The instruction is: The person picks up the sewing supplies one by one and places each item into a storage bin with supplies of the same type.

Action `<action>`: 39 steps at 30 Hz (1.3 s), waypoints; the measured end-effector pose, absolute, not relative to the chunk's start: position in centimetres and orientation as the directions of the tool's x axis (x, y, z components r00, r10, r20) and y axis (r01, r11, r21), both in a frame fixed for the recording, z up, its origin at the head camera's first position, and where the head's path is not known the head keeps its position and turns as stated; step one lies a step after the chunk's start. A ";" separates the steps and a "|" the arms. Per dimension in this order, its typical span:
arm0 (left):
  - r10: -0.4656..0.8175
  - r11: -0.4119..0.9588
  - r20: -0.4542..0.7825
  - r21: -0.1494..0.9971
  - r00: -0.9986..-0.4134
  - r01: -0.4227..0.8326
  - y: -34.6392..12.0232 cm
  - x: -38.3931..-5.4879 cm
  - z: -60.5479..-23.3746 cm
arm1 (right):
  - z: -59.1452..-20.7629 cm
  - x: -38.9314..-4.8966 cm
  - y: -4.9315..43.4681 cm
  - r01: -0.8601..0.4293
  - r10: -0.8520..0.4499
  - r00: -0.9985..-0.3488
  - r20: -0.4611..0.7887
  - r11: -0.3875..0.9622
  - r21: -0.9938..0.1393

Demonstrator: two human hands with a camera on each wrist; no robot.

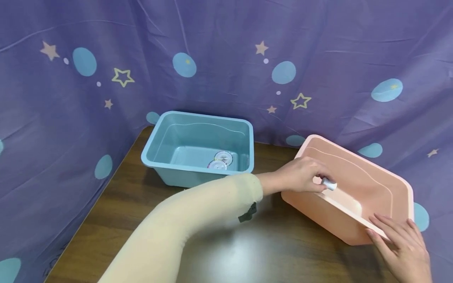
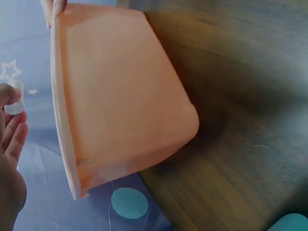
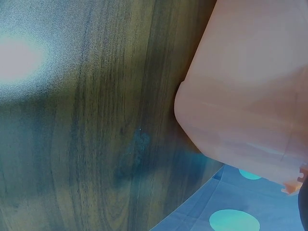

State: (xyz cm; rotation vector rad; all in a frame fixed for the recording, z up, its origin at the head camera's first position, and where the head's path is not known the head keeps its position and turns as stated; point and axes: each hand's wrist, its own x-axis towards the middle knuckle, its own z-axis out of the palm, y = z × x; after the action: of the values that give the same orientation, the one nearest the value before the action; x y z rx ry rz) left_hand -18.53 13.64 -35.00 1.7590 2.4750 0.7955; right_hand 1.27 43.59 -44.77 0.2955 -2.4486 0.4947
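Note:
My left hand [image 1: 306, 175] reaches over the near rim of a pink plastic bin [image 1: 354, 220]. Between thumb and fingers it pinches a small white cylinder [image 1: 329, 184], held above the bin's inside. The same white cylinder [image 2: 15, 97] shows at the left edge of the left wrist view, beside the bin's rim [image 2: 60, 110]. At the bin's near right corner, my right hand [image 1: 403, 245] grips the rim, thumb outside and fingers over the inner side. The right wrist view shows the pink bin's outer wall [image 3: 240, 96] but no fingers.
A blue plastic bin [image 1: 198, 169] stands at the back left of the wooden table [image 1: 276, 251]. Inside it lie two round white discs [image 1: 223, 158] with coloured dots along their edges. A purple patterned curtain [image 1: 219, 35] hangs behind the table and at both sides.

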 end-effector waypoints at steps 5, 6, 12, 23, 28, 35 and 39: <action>0.863 0.254 0.323 0.387 -0.388 0.887 14.6 -19.7 -34.8 | -45.0 1.0 43.5 -0.340 -0.097 -0.760 0.643 0.902 -0.265; 0.858 0.249 0.338 0.385 -0.387 0.889 14.7 -19.9 -34.8 | -45.1 0.9 43.5 -0.341 -0.097 -0.757 0.646 0.902 -0.265; 0.845 0.272 0.357 0.353 -0.398 0.895 15.9 -20.9 -35.2 | -45.0 0.8 43.5 -0.332 -0.092 -0.767 0.635 0.904 -0.270; 0.840 0.334 0.258 0.446 -0.477 0.830 17.5 -22.2 -35.5 | -44.9 1.0 43.6 -0.325 -0.089 -0.769 0.633 0.907 -0.267; 0.843 0.340 0.246 0.446 -0.479 0.828 18.0 -22.6 -35.7 | -45.0 1.1 43.7 -0.323 -0.087 -0.767 0.636 0.909 -0.265; 0.864 0.336 0.216 0.424 -0.455 0.841 18.7 -23.0 -36.3 | -44.9 1.0 43.7 -0.324 -0.089 -0.766 0.637 0.908 -0.264; 0.862 0.363 0.203 0.391 -0.464 0.846 19.1 -23.0 -36.6 | -44.8 1.0 43.6 -0.316 -0.086 -0.770 0.632 0.912 -0.262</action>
State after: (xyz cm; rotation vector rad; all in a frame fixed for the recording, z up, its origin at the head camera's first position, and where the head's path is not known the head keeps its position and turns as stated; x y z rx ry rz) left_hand -22.97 19.05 -36.55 1.6069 2.5630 0.6991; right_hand 1.03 43.60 -44.78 0.2860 -2.4255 0.4715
